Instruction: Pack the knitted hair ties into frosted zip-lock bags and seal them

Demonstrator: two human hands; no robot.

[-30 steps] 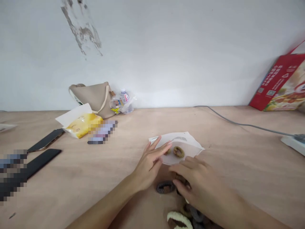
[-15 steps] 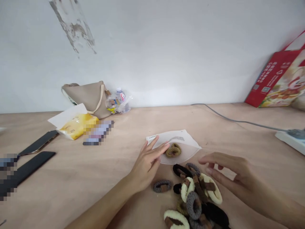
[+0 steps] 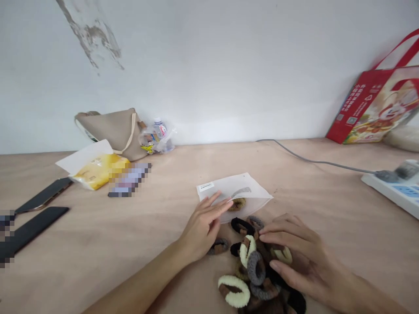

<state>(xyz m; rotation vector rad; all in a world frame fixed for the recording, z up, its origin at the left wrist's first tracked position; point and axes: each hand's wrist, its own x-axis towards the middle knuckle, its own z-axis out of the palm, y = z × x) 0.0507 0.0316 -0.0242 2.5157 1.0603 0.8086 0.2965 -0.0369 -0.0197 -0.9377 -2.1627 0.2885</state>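
A translucent white bag (image 3: 252, 185) lies on the table, with a mustard-brown hair tie (image 3: 238, 204) showing at its near side. My left hand (image 3: 204, 224) rests on the bag's left part, fingers stretched out. Just in front of the bag is a pile of fuzzy hair ties in black, grey, cream and brown, a grey one (image 3: 256, 267) among them. Over the pile's right side hovers my right hand (image 3: 304, 250), thumb and fingers apart, partly covering a cream hair tie (image 3: 284, 254). Whether its fingertips touch the pile is hard to tell.
To the left lie dark phones (image 3: 44, 192), a yellow tissue pack (image 3: 103, 169) and a beige bag (image 3: 109, 128) beside a bottle in plastic (image 3: 159, 133). At right are a red carrier bag (image 3: 366, 107), a grey cable (image 3: 304, 159) and a power strip (image 3: 396, 192).
My right hand has come left and down over the hair tie pile. My left hand stays on the bag, whose top layer now lies flatter. The view has shifted slightly.
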